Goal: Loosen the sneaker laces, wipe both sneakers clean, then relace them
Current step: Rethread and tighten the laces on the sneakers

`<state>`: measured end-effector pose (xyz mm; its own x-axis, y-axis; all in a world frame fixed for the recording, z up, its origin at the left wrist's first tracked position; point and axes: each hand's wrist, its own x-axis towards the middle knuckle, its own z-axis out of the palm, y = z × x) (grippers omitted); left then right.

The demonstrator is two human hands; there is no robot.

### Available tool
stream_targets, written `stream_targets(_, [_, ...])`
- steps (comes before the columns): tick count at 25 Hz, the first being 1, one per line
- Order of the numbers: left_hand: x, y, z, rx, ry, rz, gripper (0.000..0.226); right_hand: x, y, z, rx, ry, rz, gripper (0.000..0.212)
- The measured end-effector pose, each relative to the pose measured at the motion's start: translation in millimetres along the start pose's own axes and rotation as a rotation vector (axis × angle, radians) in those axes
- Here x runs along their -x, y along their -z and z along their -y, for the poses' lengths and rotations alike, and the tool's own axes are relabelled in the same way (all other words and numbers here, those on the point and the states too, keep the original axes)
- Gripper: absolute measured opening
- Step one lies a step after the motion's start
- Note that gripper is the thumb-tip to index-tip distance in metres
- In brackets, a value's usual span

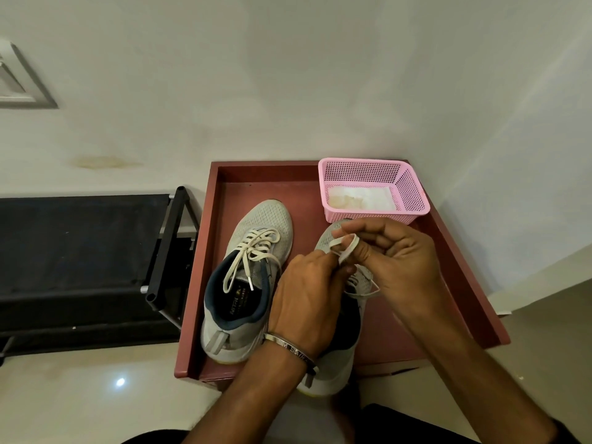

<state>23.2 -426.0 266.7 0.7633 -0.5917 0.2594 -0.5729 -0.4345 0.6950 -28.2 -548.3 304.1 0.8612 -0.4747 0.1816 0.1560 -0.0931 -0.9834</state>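
Note:
Two grey sneakers with dark blue collars stand side by side in a red-brown tray (461, 283). The left sneaker (256, 225) has its cream lace threaded, with the loose ends lying over the tongue. The right sneaker (336, 363) is mostly hidden under my hands. My left hand (304, 299) pinches the right sneaker's lace (347, 248) low, above the tongue. My right hand (397, 261) holds the same lace higher up, looped over its fingers.
A pink mesh basket (413, 193) with a white cloth (362, 198) inside sits at the tray's far right corner, just beyond my right hand. A black rack (166, 248) stands to the left of the tray. A white wall rises behind.

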Motion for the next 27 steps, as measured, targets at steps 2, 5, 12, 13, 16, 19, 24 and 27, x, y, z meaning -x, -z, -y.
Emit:
stream_targets(2, [-1.6,0.7,0.1,0.114,0.077,0.006,0.034,-1.2,10.9,-7.2,0.115,-0.045,0.13,0.031])
stream_targets(5, [-5.4,5.5,1.8,0.319,0.233,0.034,0.039,1.7,18.5,-20.8,0.377,-0.068,0.222,0.022])
stream_targets(12, [-10.6,10.5,9.8,0.685,0.468,-0.007,0.014,3.3,19.2,-18.7,0.393,-0.031,0.2,0.008])
stream_targets(13, [-11.0,11.4,11.3,0.715,0.476,-0.005,0.011,4.7,18.9,-19.3,0.412,-0.028,0.227,0.007])
stream_targets(16, [-10.4,15.2,10.7,0.741,0.457,0.0,0.006,6.0,18.9,-22.7,0.458,-0.023,0.222,0.008])
stream_targets(19, [-9.4,16.6,11.9,0.648,0.408,0.011,0.009,4.2,18.1,-24.9,0.418,-0.039,0.186,0.005])
stream_targets(24, [-8.5,17.9,11.4,0.49,0.319,0.019,0.012,4.4,16.5,-30.4,0.461,-0.095,0.218,0.012])
stream_targets(27, [-5.1,18.6,6.0,0.333,0.222,-0.033,0.016,4.5,17.9,-27.5,0.454,-0.071,0.28,0.012])
